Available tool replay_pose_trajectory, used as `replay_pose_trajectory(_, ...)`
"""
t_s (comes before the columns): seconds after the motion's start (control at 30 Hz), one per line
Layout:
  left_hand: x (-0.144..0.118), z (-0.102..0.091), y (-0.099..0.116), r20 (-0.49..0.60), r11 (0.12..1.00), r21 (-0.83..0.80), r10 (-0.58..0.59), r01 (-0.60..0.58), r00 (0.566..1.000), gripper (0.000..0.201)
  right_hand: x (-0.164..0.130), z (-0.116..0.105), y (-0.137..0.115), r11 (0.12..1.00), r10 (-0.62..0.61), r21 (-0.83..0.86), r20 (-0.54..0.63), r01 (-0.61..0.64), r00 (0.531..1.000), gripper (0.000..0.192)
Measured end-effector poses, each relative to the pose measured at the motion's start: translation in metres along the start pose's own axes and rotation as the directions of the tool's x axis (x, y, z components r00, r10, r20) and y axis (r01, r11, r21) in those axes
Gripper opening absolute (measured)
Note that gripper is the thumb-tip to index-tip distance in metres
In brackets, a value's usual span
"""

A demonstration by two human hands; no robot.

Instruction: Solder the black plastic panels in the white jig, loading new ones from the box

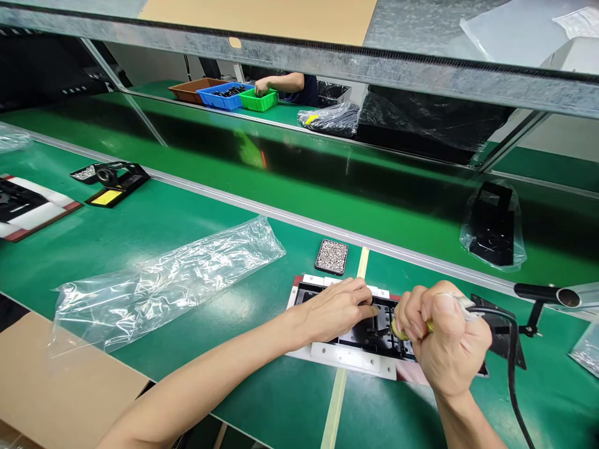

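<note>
Head view: at five o'clock the right hand (447, 340) is fisted around a corded tool (496, 330) whose tip is hidden. The left hand (339, 308), fingers curled, presses the black part (360, 333) in its white fixture (355, 358); what it pinches is unclear.

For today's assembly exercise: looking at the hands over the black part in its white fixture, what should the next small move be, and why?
Probably lower the tool tip straight down onto the spot beside the left fingers. The right hand grips a corded, yellow-handled tool angled toward the black part, while the left hand presses that part in the white fixture. The tip's exact contact is hidden.
</note>
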State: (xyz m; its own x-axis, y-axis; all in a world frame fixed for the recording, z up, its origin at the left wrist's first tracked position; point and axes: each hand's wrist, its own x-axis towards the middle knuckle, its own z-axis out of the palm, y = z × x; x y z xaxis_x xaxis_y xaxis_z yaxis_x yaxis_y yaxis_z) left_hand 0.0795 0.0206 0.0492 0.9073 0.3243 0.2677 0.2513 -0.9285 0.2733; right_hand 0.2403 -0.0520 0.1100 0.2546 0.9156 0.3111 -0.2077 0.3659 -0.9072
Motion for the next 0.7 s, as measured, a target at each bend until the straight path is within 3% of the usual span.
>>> replay_pose_trajectory(0.37,-0.001,0.004,0.008,-0.008,0.988,0.154,0.008,-0.007,1.000,0.020,0.001,0.001,0.000,1.000,0.005,0.017,0.007,-0.005,1.000,0.037)
replay_pose_trajectory(0.5,-0.003,-0.002,0.005,-0.080,0.997,0.070,-0.014,0.020,0.997,0.023,0.000,-0.001,0.001,1.000,0.015,0.011,0.008,-0.015,1.000,0.038)
replay_pose_trajectory(0.6,-0.007,-0.014,-0.016,-0.184,0.976,-0.093,-0.213,0.199,0.960,0.024,-0.001,-0.002,0.001,1.000,0.025,0.004,0.001,-0.025,1.000,0.038)
replay_pose_trajectory(0.7,-0.014,-0.024,-0.051,-0.187,0.859,-0.184,-0.507,0.478,0.841,0.021,-0.002,-0.001,0.001,1.000,0.012,-0.012,-0.004,-0.012,1.000,0.040)
